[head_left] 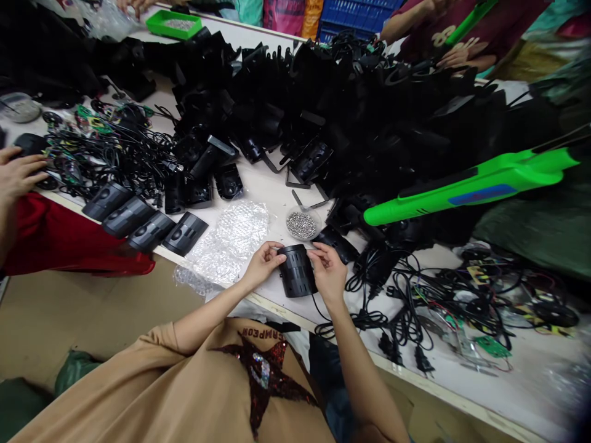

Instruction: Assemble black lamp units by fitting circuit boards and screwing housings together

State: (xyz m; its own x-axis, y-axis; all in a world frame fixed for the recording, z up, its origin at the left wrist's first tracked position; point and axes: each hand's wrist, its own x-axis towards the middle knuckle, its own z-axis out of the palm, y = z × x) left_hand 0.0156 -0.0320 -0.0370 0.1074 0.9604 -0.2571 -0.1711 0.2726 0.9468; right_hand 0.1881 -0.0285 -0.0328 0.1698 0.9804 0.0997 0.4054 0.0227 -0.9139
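A black slotted cylindrical housing (298,271) stands at the near edge of the white table (277,184), held between both my hands. My left hand (263,263) grips its left side with the fingers curled over the top rim. My right hand (329,271) closes on its right side. Just behind it sits a small clear dish of silver screws (301,224). A black cable runs down from the housing over the table edge.
A big heap of black housings (351,104) fills the table's middle. A row of finished black units (143,224) lies left, with bubble wrap (231,246) beside it. A green electric screwdriver (471,187) hangs at right above tangled cables (438,301). Other people's hands (18,175) work at left and far right (457,56).
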